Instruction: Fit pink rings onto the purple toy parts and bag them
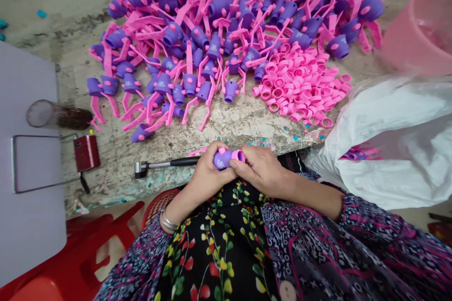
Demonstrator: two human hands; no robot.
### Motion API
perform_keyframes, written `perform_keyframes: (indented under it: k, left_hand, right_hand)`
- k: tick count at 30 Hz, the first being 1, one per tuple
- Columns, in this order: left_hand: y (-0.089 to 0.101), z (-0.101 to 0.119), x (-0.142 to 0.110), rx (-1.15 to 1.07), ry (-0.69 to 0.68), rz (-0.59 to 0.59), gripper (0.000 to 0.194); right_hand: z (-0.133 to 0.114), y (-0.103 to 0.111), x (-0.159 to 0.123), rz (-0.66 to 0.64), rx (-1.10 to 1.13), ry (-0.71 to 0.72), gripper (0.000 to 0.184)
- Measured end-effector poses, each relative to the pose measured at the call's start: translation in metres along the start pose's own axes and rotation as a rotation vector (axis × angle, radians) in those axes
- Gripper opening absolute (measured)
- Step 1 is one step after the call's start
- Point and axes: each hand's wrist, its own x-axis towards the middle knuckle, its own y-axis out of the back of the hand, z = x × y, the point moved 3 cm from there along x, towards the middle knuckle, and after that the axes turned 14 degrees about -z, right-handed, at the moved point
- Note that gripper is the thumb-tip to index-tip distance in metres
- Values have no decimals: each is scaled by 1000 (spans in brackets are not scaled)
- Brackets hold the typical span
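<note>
My left hand (208, 171) is wrapped round a purple plastic cup piece (223, 158) with a pink part on it, held at the table's near edge above my lap. My right hand (263, 169) pinches the pink ring (238, 155) at the open end of that same piece. Both hands are closed on it. Across the stone table lies a big heap of purple-and-pink assembled pieces (219, 23). To its right sits a pile of loose pink rings (303, 87).
A small hammer (162, 164) lies by my left hand. A red box (85, 152) and a clear jar (58, 114) are at the left beside a grey board (24, 103). A white bag (399, 141) with more pieces and a pink basin (420, 23) stand right. Red stools (88, 244) are below.
</note>
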Motion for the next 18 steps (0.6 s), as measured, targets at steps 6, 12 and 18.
perform_keyframes:
  k: [6, 12, 18]
  left_hand:
    - [-1, 1, 1, -70, 42, -34, 28]
    - [-6, 6, 0, -29, 17, 32, 30]
    - [-6, 12, -2, 247, -59, 6, 25]
  right_hand:
    - [5, 1, 1, -15, 16, -15, 40]
    - [6, 15, 1, 154, 293, -29, 49]
    - [5, 8, 26, 239, 846, -112, 55]
